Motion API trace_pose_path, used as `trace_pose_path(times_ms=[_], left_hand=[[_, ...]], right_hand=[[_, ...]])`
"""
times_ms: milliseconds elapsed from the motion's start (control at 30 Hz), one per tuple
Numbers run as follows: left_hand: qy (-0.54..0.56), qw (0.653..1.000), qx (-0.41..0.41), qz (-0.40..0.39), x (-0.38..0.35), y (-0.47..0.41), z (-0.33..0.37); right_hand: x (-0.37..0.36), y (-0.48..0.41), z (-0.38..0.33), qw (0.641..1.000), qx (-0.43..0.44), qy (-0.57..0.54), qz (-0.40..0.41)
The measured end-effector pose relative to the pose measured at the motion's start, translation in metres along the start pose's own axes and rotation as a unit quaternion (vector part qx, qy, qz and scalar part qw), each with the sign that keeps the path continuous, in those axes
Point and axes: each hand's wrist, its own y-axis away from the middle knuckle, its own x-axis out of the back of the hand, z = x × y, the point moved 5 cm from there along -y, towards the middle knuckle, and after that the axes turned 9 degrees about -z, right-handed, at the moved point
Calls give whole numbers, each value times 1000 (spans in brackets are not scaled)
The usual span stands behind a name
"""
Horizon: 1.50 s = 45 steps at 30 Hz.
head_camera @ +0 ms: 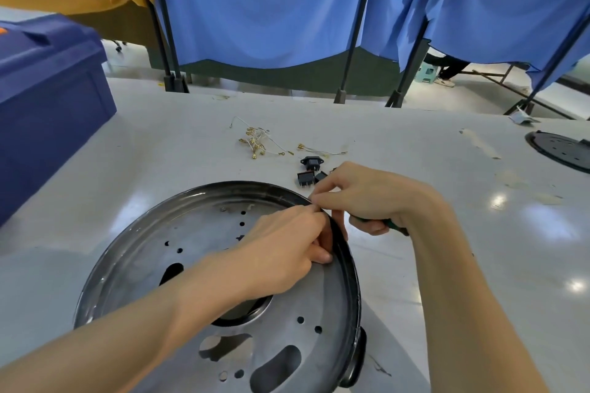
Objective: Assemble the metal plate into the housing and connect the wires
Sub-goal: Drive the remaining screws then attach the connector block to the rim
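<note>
A round metal plate with several holes and slots lies inside the black round housing in front of me. My left hand reaches across the plate, its fingers curled at the housing's right rim. My right hand meets it at the rim from outside, pinching something small at the edge that I cannot make out, while its lower fingers curl round a green-handled tool. Loose wires with brass terminals lie further back on the table.
Black switches and a power socket sit just behind my right hand. A second black housing lies at the far right edge. A blue crate stands at the left. Blue curtains on black stands hang behind the white table.
</note>
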Motion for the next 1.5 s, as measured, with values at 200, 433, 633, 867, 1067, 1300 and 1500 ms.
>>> trace_pose_path(times_ms=[200,433,633,867,1067,1300,1500], left_hand=[[99,995,6,3,8,-2,-5],[68,997,20,-11,37,9,-11],[2,998,-37,-59,31,30,7],[-86,985,24,-148,19,56,47],[-163,983,77,-40,13,64,73],[-94,985,143,20,9,60,86],[-189,972,137,-19,3,61,86]], right_hand=[[2,-1,6,1000,16,-10,-11],[-4,2,3,999,4,34,-23],[-6,10,3,997,46,-65,-5],[1,19,5,987,48,-152,-2],[4,20,7,981,30,-193,19],[5,20,7,973,10,-226,50],[9,20,7,971,1,-232,53]])
